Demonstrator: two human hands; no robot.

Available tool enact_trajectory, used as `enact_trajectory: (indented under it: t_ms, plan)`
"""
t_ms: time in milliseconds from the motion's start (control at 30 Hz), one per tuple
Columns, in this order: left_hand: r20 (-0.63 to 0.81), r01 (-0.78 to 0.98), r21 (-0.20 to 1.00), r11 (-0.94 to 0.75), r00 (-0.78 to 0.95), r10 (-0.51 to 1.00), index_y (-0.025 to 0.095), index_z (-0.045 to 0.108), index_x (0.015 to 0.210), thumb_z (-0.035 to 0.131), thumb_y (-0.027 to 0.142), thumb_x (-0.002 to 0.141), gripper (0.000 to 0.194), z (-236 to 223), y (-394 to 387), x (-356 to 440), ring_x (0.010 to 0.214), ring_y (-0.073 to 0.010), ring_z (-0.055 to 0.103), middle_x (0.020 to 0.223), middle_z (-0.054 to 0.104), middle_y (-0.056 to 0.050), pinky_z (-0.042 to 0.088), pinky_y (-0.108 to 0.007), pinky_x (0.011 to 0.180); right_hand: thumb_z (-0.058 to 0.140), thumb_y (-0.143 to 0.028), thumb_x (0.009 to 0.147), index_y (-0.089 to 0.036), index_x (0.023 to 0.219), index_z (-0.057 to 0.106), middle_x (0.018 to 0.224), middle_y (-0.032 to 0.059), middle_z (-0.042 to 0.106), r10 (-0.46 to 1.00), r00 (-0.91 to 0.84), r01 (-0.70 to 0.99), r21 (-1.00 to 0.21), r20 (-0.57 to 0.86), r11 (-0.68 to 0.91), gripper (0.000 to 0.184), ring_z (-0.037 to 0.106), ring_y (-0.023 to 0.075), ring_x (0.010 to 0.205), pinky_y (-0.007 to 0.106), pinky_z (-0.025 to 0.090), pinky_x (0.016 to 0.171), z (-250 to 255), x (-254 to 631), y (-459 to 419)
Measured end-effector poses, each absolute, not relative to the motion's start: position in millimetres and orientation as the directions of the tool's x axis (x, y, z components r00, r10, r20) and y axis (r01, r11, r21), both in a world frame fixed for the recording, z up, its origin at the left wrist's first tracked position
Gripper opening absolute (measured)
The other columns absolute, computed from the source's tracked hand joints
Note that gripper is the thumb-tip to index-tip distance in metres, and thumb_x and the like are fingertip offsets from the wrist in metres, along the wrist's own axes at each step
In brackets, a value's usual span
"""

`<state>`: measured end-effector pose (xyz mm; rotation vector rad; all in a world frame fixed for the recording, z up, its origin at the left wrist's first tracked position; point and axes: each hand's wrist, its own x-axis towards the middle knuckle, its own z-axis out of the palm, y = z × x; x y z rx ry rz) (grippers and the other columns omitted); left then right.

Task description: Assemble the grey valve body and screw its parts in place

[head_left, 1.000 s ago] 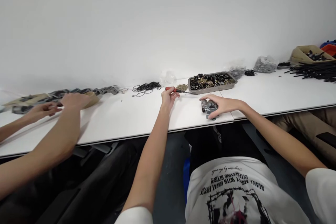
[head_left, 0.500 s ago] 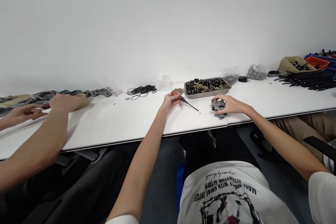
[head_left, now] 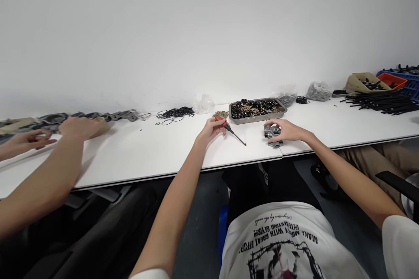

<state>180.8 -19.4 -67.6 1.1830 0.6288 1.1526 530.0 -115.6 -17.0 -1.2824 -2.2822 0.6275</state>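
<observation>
A screwdriver point(head_left: 225, 124) with a red and black handle is gripped in my left hand point(head_left: 211, 130). Its dark shaft slants down to the right, the tip against the white tabletop, where a tiny dark piece seems to touch it. My right hand point(head_left: 284, 130) holds a small grey metal carburetor point(head_left: 273, 132) on the table near the front edge; the fingers cover part of it. Behind both hands stands a metal tray point(head_left: 255, 118) heaped with black and brass-coloured parts. A small pile of brass-coloured bits point(head_left: 221, 114) lies just beyond my left hand.
Black rubber rings point(head_left: 176, 113) lie in a heap to the left. At far left a co-worker's hands point(head_left: 78, 128) work beside grey parts and a beige bin point(head_left: 101, 127). Clear plastic bags point(head_left: 319, 91), black tubes point(head_left: 384, 101) and bins point(head_left: 363, 80) line the right.
The screwdriver tip has moved slightly down and left, onto the tiny piece that lay apart on the table. My right hand stays on the carburetor.
</observation>
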Motion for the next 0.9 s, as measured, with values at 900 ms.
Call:
enact_trajectory:
  t_ms: [900]
  plan:
    - [0.062, -0.396, 0.918, -0.034, 0.057, 0.996, 0.016, 0.057, 0.061, 0.068, 0.016, 0.071, 0.015, -67.5, -7.2, 165.0, 0.034, -0.0063, 0.038, 0.055, 0.062, -0.007, 0.026, -0.023, 0.032, 0.084, -0.056, 0.079, -0.03, 0.15, 0.057, 0.149, 0.0125, 0.06, 0.754, -0.656, 0.539, -0.724, -0.041, 0.43, 0.08, 0.064, 0.03, 0.13, 0.035, 0.057, 0.098, -2.5, 482.9, -73.5]
